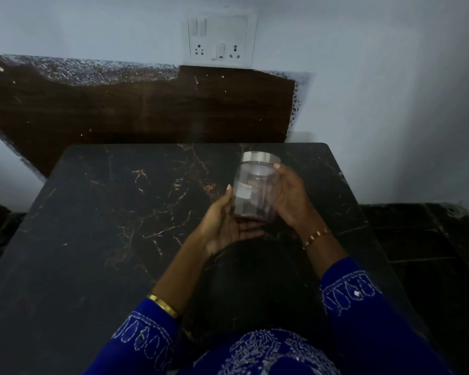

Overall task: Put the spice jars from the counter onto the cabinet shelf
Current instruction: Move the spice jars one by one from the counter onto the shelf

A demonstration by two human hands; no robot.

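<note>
The left hand (225, 226) cups the bottom of a clear jar (256, 190). The right hand (290, 196) wraps its right side. The jar stands almost upright between both hands, above the dark, shiny table (106, 212). It is smooth and round with a silver lid (260, 157). No shelf shows.

The clear spice jar (256, 188) had a shiny silver lid and a white label, held upright above the dark tabletop (119, 212).
</note>
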